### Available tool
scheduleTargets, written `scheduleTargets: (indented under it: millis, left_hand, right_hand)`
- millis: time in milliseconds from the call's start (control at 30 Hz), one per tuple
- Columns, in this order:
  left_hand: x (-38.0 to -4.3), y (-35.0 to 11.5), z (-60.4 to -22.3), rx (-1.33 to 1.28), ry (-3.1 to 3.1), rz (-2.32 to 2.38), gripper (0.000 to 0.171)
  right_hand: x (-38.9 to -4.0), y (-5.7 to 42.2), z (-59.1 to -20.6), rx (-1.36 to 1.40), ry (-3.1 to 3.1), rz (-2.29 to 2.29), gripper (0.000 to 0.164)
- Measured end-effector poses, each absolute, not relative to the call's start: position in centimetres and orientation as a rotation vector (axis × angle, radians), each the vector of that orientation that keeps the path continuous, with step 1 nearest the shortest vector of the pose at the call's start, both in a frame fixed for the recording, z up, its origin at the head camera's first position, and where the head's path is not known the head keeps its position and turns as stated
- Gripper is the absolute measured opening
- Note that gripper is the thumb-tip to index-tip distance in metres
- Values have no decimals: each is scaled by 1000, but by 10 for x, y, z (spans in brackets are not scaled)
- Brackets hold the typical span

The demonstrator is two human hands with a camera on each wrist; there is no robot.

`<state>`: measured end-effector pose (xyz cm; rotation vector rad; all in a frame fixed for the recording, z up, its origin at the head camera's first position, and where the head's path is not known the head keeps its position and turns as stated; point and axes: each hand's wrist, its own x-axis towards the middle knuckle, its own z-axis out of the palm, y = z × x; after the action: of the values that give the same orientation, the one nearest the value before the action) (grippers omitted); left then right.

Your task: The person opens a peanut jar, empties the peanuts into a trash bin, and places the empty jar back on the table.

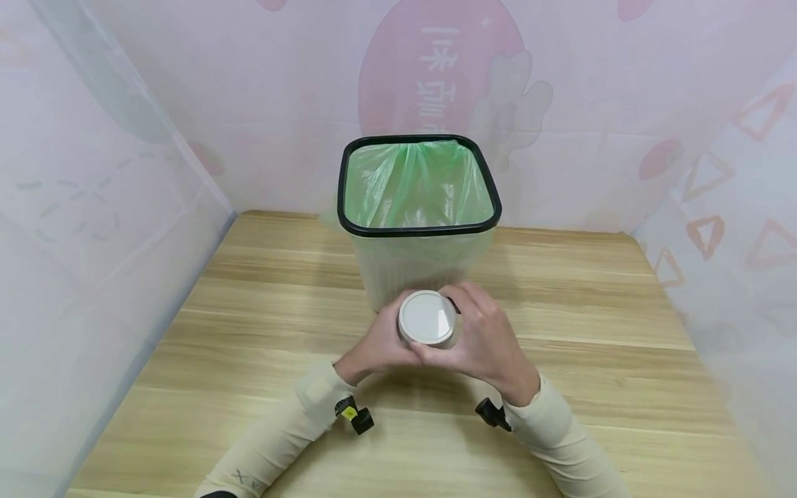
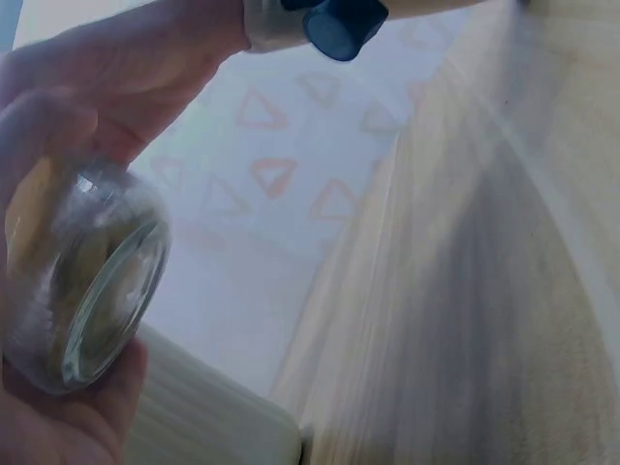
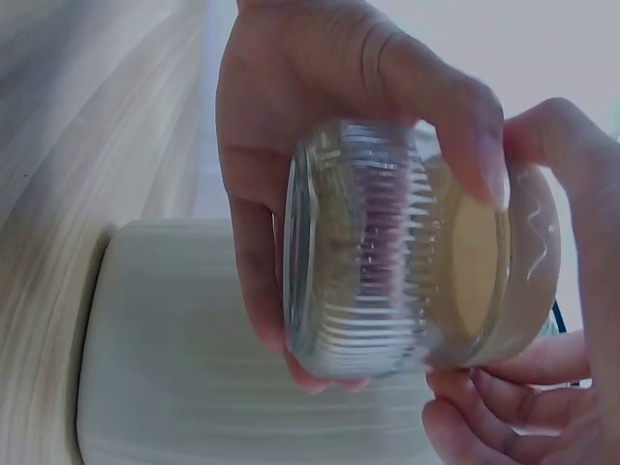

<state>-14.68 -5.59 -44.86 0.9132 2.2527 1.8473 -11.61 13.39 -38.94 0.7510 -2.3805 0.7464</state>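
Right in front of the bin (image 1: 411, 266), above the wooden table (image 1: 598, 325), I've got a ribbed glass jar (image 3: 373, 271) with its pale lid (image 1: 426, 317) facing up at me. Both hands are together on it: my left hand (image 1: 382, 339) is wrapped around the glass, and my right hand (image 1: 488, 342) has thumb and fingers gripping up at the lid end. Lid's on, and the left wrist view shows the bare glass base, so it's held up off the wood. Bin's got a black rim (image 1: 417, 232) and a green liner (image 1: 414, 187), with a pink-and-white printed sheet (image 1: 280, 83) behind it.
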Motion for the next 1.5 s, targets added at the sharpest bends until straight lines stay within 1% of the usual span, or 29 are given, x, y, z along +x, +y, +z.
scheduleTargets:
  millis: [267,467,867,1100,1167,1500]
  left_hand:
    - [-126,-51,-413,889,2393,1846,75]
    - [-122,-53,-407,891,2400,1833,76]
    - [-123,-56,-409,934,2424,1811,76]
    - [-135,-54,-438,918,2430,1808,83]
    - [-137,-55,-441,933,2428,1813,82]
    - [-137,-55,-440,957,2411,1818,82]
  right_hand:
    - [-108,131,-386,674,-2340,726,66]
    - [-106,130,-384,700,-2346,715,69]
    - [-108,131,-383,737,-2389,716,71]
    - [-108,133,-382,751,-2395,724,72]
    - [-109,133,-382,754,-2394,727,72]
    - [-109,135,-382,787,-2374,759,72]
